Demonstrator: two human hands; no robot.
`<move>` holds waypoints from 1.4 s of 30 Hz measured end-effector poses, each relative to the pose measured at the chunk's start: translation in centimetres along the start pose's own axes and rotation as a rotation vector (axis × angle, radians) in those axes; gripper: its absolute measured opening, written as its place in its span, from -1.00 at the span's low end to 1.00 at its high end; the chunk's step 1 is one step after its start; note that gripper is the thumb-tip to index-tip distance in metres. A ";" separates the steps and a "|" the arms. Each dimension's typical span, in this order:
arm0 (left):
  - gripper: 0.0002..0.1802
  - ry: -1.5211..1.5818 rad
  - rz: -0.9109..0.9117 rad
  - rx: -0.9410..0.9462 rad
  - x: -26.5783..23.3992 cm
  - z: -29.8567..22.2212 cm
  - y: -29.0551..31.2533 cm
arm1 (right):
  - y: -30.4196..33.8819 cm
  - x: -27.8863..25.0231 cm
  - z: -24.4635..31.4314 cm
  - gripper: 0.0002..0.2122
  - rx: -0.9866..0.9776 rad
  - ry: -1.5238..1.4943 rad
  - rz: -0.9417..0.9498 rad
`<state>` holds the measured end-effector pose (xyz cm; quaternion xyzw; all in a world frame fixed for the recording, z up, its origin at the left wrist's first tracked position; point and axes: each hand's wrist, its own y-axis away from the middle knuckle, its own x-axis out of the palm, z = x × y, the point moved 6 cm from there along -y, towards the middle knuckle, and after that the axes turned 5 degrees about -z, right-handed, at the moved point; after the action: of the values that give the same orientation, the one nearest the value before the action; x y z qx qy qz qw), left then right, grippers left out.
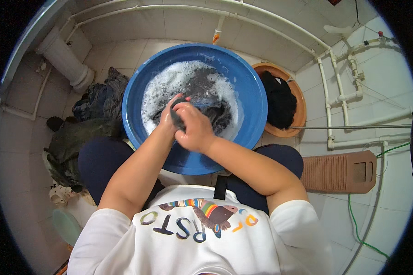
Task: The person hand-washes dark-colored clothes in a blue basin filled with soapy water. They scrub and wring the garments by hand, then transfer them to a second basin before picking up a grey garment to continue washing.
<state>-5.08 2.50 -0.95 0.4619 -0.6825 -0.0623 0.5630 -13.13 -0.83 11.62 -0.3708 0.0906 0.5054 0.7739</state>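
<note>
1. A person sat over a large blue basin point(252, 114) on a tiled floor point(18, 151), seen from above, both bare forearms reaching in from below.
2. The basin held soapy water point(170, 87) with white foam, and a dark wet garment point(206, 94) lay in the middle of it, partly sunk.
3. The left hand point(167, 117) was curled around a bunched fold of the garment — its grip pressed together on the cloth.
4. The right hand point(192, 128) lay just beside and partly over the left, fingers closed on the same bunch (the two hands touched).
5. To the left of the basin, a heap of dark clothes point(92, 114) sat on the floor.
6. To the right, a smaller orange basin point(300, 107) held black cloth point(277, 103).
7. Further right — a brown ribbed washboard point(337, 172) lay flat on the floor, near white pipes point(328, 96) on the wall.
</note>
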 end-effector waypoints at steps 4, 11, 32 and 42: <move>-0.65 -0.123 0.069 0.070 0.3 1.2 0.3 | 0.3 0.2 -0.9 -0.79 -0.101 0.224 -0.026; -0.65 -0.214 -0.103 -0.055 2.6 2.3 2.6 | -0.7 -1.5 -8.3 -0.73 0.514 0.212 -0.176; -0.69 -0.302 -0.005 -0.013 6.3 1.1 4.3 | -1.1 -5.0 -14.3 -0.64 0.669 0.208 -0.271; -0.35 -0.738 -0.289 0.603 1.2 -8.5 0.5 | -3.3 -13.8 -17.4 -0.71 0.793 0.522 -0.333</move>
<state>1.80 5.61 3.27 0.6412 -0.7529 -0.0988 0.1110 -12.84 -22.99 8.01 -0.1715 0.4059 0.1921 0.8769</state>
